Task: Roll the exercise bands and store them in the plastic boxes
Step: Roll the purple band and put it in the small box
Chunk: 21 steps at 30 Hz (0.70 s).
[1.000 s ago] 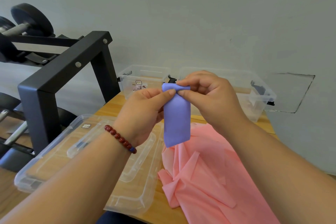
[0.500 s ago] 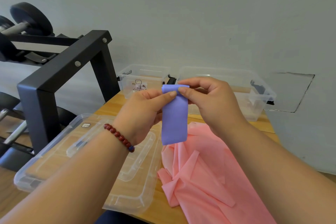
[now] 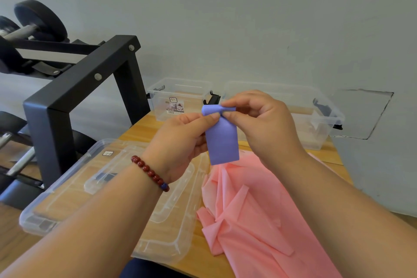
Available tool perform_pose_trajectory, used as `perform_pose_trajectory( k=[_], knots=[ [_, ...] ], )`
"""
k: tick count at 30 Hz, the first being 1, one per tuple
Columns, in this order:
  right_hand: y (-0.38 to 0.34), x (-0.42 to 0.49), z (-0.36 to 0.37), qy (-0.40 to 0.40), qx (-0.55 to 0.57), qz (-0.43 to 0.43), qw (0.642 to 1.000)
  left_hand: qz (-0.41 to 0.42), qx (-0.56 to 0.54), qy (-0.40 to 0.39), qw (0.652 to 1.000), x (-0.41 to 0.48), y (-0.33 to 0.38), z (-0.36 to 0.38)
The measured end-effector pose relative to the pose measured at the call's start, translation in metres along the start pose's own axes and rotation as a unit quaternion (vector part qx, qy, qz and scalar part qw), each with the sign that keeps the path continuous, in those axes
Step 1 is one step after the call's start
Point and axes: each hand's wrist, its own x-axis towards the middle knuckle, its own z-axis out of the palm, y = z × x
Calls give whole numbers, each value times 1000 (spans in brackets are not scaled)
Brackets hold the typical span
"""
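A short purple exercise band (image 3: 222, 140) hangs in the air above the table, its top edge curled over into a small roll. My left hand (image 3: 180, 142) pinches that top edge from the left with thumb and fingers. My right hand (image 3: 264, 124) pinches it from the right. A pink exercise band (image 3: 255, 216) lies crumpled on the wooden table (image 3: 144, 126) below. Two clear plastic boxes stand at the back by the wall: a small box (image 3: 178, 99) and a larger box (image 3: 316, 119).
Clear box lids (image 3: 90, 178) lie stacked on the table's left part. A black dumbbell rack (image 3: 74, 88) with dumbbells (image 3: 38, 20) stands close at the left. The grey wall runs right behind the boxes.
The top edge of the purple band has been turned over by both hands' fingers. The band hangs slightly shorter and both hands stay at the same height.
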Motion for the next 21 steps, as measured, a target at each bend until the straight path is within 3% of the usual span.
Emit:
perform_pose_trajectory(
  k=[5, 12, 21],
  knots=[
    [0, 0, 0, -14, 3, 13, 1000, 19, 25, 25, 999, 1, -1, -1],
    [-2, 4, -3, -46, 86, 160, 982, 53, 82, -2, 995, 1, 5, -6],
    [-3, 7, 0, -3, 74, 131, 989, -37, 50, 7, 998, 1, 4, -5]
  ],
)
